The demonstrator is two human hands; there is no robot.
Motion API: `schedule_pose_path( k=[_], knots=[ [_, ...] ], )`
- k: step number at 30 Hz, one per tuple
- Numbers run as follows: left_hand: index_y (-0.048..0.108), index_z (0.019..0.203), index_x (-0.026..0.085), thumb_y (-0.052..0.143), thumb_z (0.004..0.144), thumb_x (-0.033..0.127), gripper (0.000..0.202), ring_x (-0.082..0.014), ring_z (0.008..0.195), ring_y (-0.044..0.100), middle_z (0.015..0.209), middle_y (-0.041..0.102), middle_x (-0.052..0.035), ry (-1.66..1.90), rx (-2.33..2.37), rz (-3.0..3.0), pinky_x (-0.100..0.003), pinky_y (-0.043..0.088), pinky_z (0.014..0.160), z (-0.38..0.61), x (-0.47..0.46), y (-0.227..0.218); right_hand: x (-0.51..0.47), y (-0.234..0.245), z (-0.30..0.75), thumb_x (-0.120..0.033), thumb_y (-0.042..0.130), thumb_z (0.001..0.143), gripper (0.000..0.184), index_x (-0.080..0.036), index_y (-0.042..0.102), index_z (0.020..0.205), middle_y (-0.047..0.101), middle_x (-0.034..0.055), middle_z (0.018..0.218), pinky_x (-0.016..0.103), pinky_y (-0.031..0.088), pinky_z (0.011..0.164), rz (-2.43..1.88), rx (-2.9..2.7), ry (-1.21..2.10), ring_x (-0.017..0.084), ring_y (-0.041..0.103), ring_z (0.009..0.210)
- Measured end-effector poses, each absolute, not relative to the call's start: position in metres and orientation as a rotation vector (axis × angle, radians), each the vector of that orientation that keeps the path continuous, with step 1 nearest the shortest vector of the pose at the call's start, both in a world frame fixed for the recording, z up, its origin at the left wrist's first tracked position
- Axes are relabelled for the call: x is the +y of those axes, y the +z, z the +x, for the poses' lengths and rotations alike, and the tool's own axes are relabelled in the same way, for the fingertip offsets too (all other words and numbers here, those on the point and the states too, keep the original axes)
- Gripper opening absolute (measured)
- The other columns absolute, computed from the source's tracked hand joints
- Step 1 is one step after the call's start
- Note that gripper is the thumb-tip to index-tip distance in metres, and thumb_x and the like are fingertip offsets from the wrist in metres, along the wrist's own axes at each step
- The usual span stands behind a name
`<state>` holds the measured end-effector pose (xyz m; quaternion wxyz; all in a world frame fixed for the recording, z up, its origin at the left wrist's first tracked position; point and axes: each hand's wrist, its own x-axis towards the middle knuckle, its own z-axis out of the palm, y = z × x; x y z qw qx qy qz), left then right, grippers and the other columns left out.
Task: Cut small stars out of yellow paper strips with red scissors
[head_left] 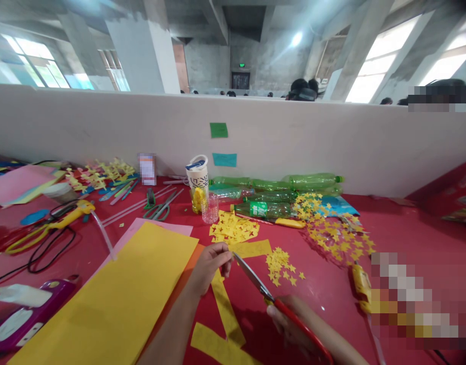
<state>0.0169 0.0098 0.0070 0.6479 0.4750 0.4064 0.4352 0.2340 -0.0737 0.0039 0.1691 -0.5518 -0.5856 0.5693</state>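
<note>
My left hand [210,266] pinches the top end of a long yellow paper strip [226,309] that hangs down over the red table [332,284]. My right hand [289,324] grips red-handled scissors [271,299]; their blades point up-left and meet the strip near my left fingers. A small heap of cut yellow stars [280,263] lies just right of the blades. Another yellow strip [218,347] lies below, near the front edge.
A big yellow sheet [119,299] over a pink one lies at left. Green plastic bottles [278,195], a paper cup [197,177], more stars [332,228], a yellow glue gun [71,213], black cable and spare scissors [160,208] crowd the back. A white partition [294,137] closes it off.
</note>
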Motion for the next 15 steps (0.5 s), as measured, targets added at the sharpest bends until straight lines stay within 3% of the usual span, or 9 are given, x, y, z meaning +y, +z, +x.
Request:
schedule_pose_path(
  k=[15],
  knots=[
    [0.054, 0.059, 0.016, 0.056, 0.078, 0.025, 0.021, -0.009, 0.04, 0.048, 0.046, 0.054, 0.0025, 1.021, 0.909, 1.095, -0.021, 0.039, 0.043, 0.0154, 0.0116, 0.0004, -0.0747, 0.0002, 0.2346, -0.068, 0.048, 0.076, 0.054, -0.02, 0.04, 0.052, 0.038, -0.0062, 0.042, 0.018, 0.025, 0.036, -1.577, -1.695, 1.595, 0.008, 0.037, 0.037]
  ],
)
